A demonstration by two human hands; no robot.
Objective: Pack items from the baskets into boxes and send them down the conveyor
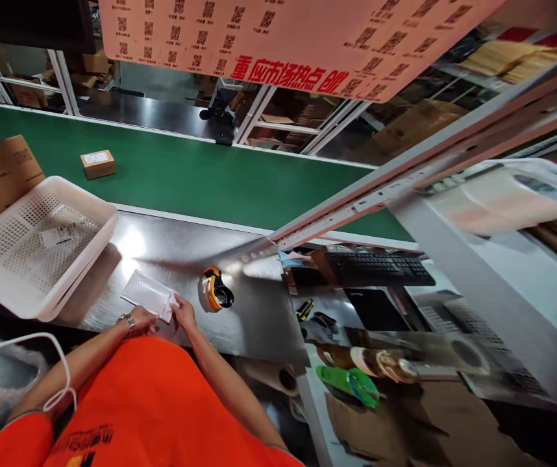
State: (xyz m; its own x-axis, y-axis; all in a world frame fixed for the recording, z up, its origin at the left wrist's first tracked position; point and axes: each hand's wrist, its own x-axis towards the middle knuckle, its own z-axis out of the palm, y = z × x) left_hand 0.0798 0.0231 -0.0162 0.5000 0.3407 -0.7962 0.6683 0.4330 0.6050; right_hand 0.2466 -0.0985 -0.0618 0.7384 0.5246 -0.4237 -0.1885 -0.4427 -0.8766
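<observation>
A white padded mailer (145, 292) lies at a slant over the metal tabletop, its textured surface facing up. My right hand (184, 314) pinches its right end, where the material looks crumpled or folded. Closed at the mailer's lower edge is my left hand (142, 320), with a watch on the wrist; its fingertips are partly hidden. To the right of the mailer, apart from both hands, stands a yellow and black tape dispenser (217, 289).
A white perforated basket (39, 259) with a labelled clear bag inside stands at the left. Behind the metal table (254, 318) runs a green conveyor belt (200, 175) carrying a small carton (98, 165). A slanted metal post (356, 201), a keyboard (380, 268) and tape rolls (366, 360) are to the right.
</observation>
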